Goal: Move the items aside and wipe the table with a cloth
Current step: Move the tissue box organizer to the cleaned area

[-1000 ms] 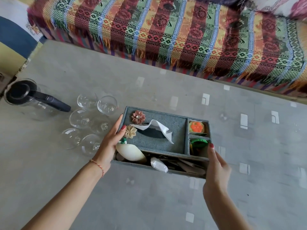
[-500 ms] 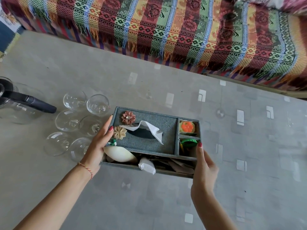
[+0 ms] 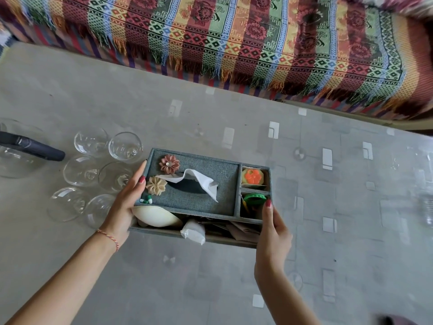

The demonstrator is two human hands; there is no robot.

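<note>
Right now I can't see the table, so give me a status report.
Left hand and right hand grip the organizer box ends. Empty glasses crowd its left side. No cloth visible.

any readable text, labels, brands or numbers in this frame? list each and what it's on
None readable.
Grey organiser box: no lettering shows on its fabric top; a faint embroidered mark there is too blurred to read.
Orange-topped item in the far small compartment: a moulded shape, no text.
White packet in the front compartment: no print legible.
Glasses and striped sofa throw: patterns only, no words.
</note>
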